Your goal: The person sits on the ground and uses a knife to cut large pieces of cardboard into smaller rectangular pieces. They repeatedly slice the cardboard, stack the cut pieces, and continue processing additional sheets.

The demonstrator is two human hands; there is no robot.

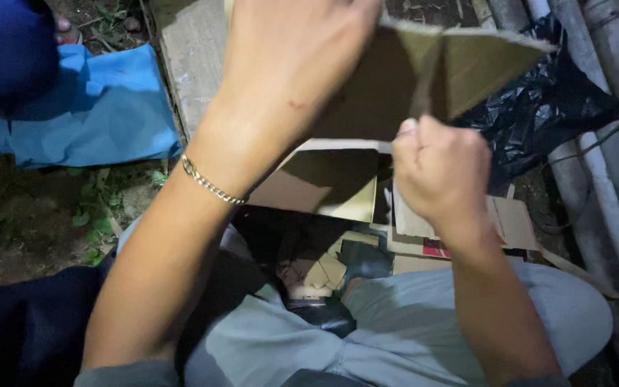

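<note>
Both my hands hold up a brown cardboard piece (467,68) in front of me. My left hand (288,57), with a thin chain bracelet (209,185) at the wrist, grips its left part from above. My right hand (438,168) is closed on its lower edge near a crease in the middle. The cardboard is bent and partly hidden behind my left hand. Below it, between my knees, lie a cardboard box flap (324,183) and several small cardboard scraps (324,272).
My legs in light jeans (424,315) fill the bottom. A blue cloth (102,107) lies on the dirt at left, a black plastic bag (546,107) at right, grey pipes (610,165) along the right edge, a concrete slab (195,57) behind.
</note>
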